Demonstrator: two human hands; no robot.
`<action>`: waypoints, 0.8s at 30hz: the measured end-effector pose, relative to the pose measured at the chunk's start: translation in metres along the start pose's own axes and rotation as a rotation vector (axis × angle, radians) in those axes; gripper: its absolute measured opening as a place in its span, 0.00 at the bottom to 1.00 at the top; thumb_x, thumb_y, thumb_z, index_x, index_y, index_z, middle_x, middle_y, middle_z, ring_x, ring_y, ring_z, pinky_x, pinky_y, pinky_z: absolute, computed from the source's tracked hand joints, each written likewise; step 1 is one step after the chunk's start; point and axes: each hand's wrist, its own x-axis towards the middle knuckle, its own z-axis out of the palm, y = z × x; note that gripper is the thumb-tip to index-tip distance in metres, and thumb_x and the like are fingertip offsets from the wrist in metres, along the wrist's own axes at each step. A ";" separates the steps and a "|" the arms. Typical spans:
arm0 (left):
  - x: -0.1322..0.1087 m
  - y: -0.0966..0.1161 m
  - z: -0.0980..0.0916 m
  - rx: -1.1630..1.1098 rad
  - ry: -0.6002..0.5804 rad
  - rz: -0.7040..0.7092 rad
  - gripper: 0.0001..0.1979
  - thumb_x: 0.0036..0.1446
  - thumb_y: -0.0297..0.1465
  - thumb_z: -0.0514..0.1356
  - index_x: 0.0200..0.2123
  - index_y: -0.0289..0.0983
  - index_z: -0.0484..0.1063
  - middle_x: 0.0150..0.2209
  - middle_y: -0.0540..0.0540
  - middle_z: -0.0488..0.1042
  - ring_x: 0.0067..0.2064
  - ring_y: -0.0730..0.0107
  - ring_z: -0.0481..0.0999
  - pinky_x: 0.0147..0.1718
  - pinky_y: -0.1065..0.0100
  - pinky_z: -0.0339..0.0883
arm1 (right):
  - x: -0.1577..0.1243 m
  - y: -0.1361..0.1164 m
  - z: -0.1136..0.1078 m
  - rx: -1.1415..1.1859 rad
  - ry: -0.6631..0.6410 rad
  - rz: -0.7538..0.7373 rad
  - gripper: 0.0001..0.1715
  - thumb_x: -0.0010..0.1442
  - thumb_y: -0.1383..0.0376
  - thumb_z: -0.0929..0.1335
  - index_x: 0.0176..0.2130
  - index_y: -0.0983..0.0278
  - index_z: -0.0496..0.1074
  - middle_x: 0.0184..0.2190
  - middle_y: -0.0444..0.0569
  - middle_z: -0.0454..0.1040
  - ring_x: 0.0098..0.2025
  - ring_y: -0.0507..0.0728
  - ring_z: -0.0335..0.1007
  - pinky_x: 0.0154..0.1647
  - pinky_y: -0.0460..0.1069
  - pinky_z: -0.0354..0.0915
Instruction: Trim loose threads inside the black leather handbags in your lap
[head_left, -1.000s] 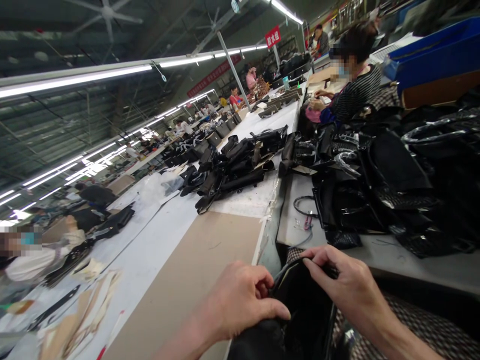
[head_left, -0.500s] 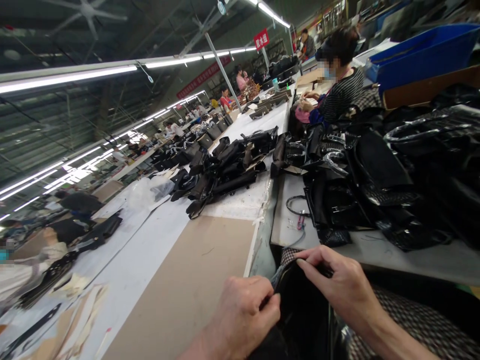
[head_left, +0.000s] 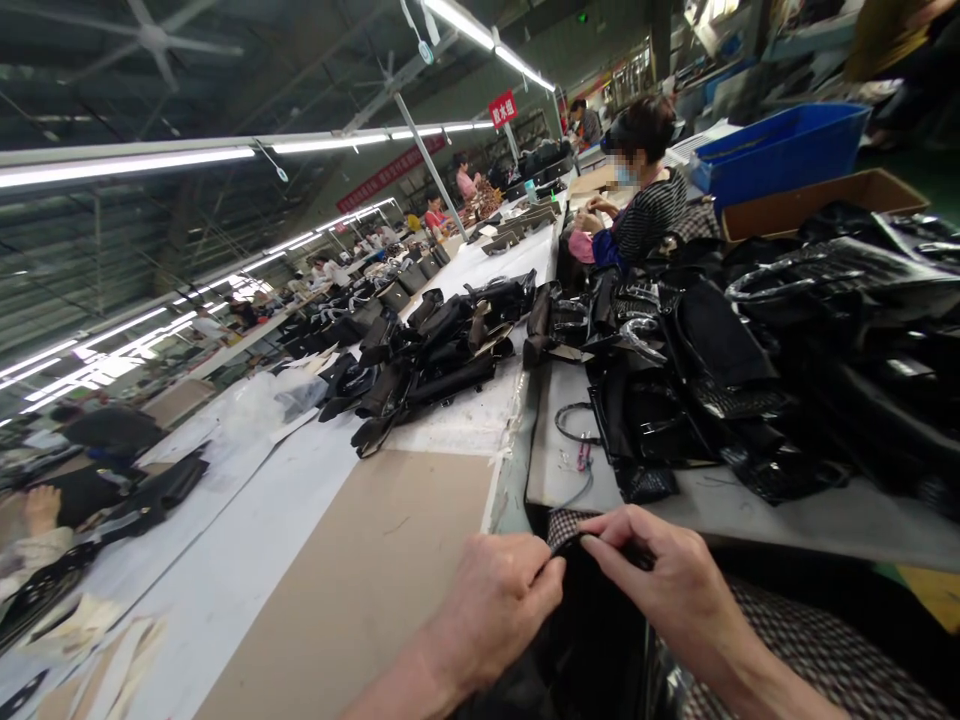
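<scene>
- The black bag [head_left: 592, 615] is at the bottom centre, beside the long right-hand edge of the worktable [head_left: 300, 500] and in front of the near edge of the side table [head_left: 757, 515]. It is soft, with its dark opening showing; its lower part runs out of view.
- The left hand [head_left: 499, 590] is curled nearly into a fist, thumb pressed to the bent forefinger, gripping the left side of the bag's rim; its fingertips are partly hidden.
- The right hand [head_left: 664, 570] pinches the far part of the rim between thumb and forefinger, its other fingers loosely bent.
- Checked cloth [head_left: 832, 640] spreads under and beside the right forearm.
- A brown board [head_left: 337, 590] covers the near right part of the worktable, reaching its right-hand edge.
- At the side table's near left corner lie a small pink item [head_left: 583, 457] and, just beyond, a black loop [head_left: 574, 424].
- A glossy heap of black bags [head_left: 720, 340] fills the side table's far part.
- More dark bags [head_left: 442, 350] lie beyond the board; clear plastic [head_left: 262, 405] is to their left.
- Farther back, a person in a striped top [head_left: 649, 215] sits by the worktable's right edge, near a blue bin [head_left: 780, 155].
</scene>
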 end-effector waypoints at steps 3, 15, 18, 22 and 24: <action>-0.002 -0.002 0.004 -0.080 0.031 -0.040 0.17 0.60 0.27 0.52 0.18 0.36 0.58 0.17 0.54 0.61 0.20 0.78 0.58 0.21 0.71 0.48 | -0.001 -0.002 -0.001 0.026 -0.023 0.024 0.12 0.60 0.61 0.67 0.26 0.60 0.68 0.38 0.47 0.80 0.40 0.58 0.76 0.42 0.50 0.70; 0.007 0.001 -0.002 -0.260 -0.018 -0.055 0.10 0.61 0.27 0.55 0.34 0.38 0.76 0.31 0.49 0.72 0.32 0.73 0.70 0.32 0.74 0.61 | -0.001 -0.008 0.002 -0.012 0.041 -0.018 0.12 0.58 0.62 0.67 0.23 0.60 0.67 0.34 0.47 0.80 0.36 0.58 0.77 0.39 0.51 0.70; 0.006 0.002 0.003 -0.225 -0.001 -0.001 0.11 0.62 0.26 0.53 0.32 0.37 0.75 0.29 0.48 0.71 0.30 0.73 0.69 0.31 0.74 0.60 | -0.001 -0.007 0.004 -0.004 0.047 -0.037 0.12 0.57 0.64 0.66 0.24 0.60 0.62 0.33 0.45 0.79 0.35 0.56 0.76 0.38 0.49 0.69; 0.011 0.005 -0.002 -0.245 -0.011 -0.044 0.09 0.60 0.28 0.56 0.29 0.36 0.74 0.28 0.50 0.70 0.28 0.74 0.67 0.28 0.74 0.58 | -0.002 -0.008 0.006 0.050 0.054 0.003 0.14 0.55 0.68 0.67 0.26 0.58 0.55 0.29 0.43 0.77 0.34 0.55 0.75 0.36 0.47 0.69; 0.015 0.006 -0.009 -0.300 -0.088 -0.095 0.07 0.59 0.32 0.59 0.33 0.37 0.75 0.27 0.52 0.71 0.28 0.74 0.68 0.28 0.74 0.58 | -0.002 -0.009 0.004 0.060 0.042 0.010 0.12 0.54 0.68 0.67 0.28 0.59 0.57 0.28 0.43 0.76 0.32 0.55 0.75 0.35 0.47 0.69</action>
